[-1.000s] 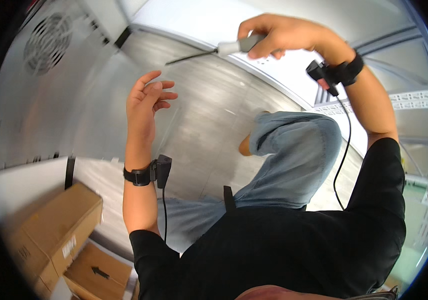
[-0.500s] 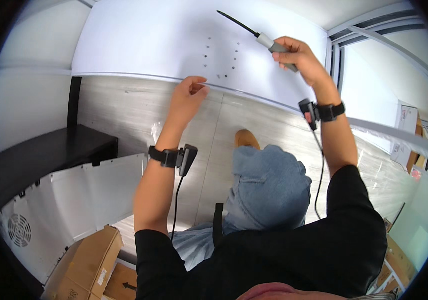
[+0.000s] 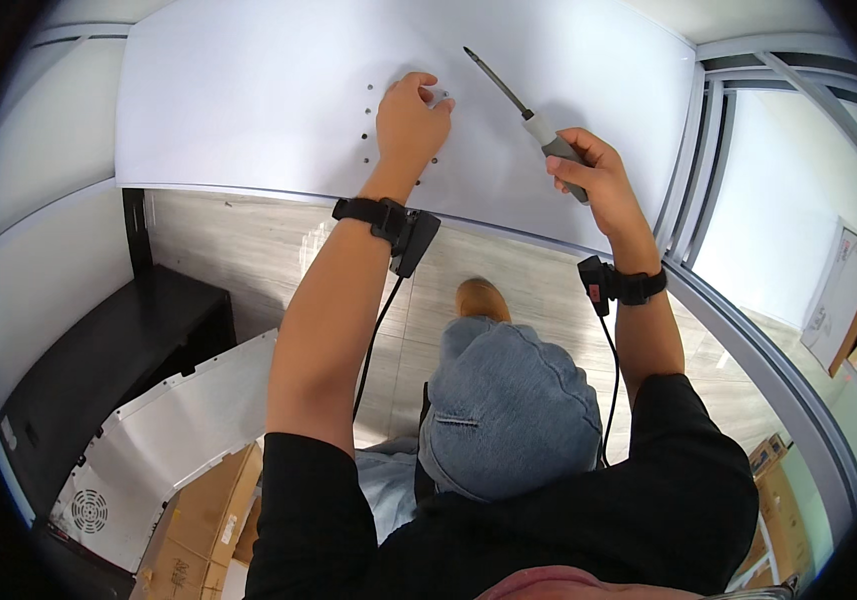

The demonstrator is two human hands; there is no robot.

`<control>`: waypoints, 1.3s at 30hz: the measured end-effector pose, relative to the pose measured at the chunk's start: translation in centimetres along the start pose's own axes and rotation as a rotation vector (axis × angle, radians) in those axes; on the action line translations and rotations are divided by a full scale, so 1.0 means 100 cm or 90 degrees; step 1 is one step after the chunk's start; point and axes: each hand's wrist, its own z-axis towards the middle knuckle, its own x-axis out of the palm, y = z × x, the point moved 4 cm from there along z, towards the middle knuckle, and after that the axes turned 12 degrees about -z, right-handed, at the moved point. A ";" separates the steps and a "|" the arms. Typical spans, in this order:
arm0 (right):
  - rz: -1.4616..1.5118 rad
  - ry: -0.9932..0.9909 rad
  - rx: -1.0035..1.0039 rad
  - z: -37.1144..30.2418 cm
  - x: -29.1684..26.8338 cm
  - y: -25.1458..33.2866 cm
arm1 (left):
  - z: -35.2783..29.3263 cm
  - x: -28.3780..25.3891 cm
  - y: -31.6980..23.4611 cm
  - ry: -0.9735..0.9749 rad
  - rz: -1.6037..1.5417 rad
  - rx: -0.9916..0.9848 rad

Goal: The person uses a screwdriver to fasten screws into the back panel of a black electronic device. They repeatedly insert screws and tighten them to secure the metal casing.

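Note:
My right hand (image 3: pixel 594 175) grips a screwdriver (image 3: pixel 544 130) by its grey handle; its dark shaft points up and to the left over the white tabletop (image 3: pixel 239 110). My left hand (image 3: pixel 415 122) is over the table among small screws, palm down, fingers bent and the thumb apart from them. One screw (image 3: pixel 446 94) lies right beside its thumb and fingertips. Several more screws (image 3: pixel 365 136) form a row left of that hand. On its other side, another screw (image 3: pixel 436 160) lies nearer the table's front edge. Part of the right-hand row is hidden under my left hand.
At the lower left are a black bench-like piece (image 3: pixel 99 350), a grey metal panel (image 3: pixel 189 410) with a round vent, and a cardboard box (image 3: pixel 199 520). A metal frame (image 3: pixel 749 330) runs along the right. Black cables (image 3: pixel 379 335) hang from both wrist straps.
My left hand has moved from the table's front edge to in among the screws. The screwdriver, still in my right hand, has shifted lower in view. The view has shifted, showing the table lower.

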 end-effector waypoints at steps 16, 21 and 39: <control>-0.065 0.118 0.012 -0.006 0.036 -0.037 | -0.088 -0.053 0.022 0.039 0.081 0.093; -0.105 0.159 0.024 -0.008 0.052 -0.039 | -0.094 -0.037 0.031 0.001 0.130 0.178; -0.307 0.424 -0.169 -0.021 0.171 0.065 | -0.196 -0.165 0.100 -0.165 -1.263 -0.153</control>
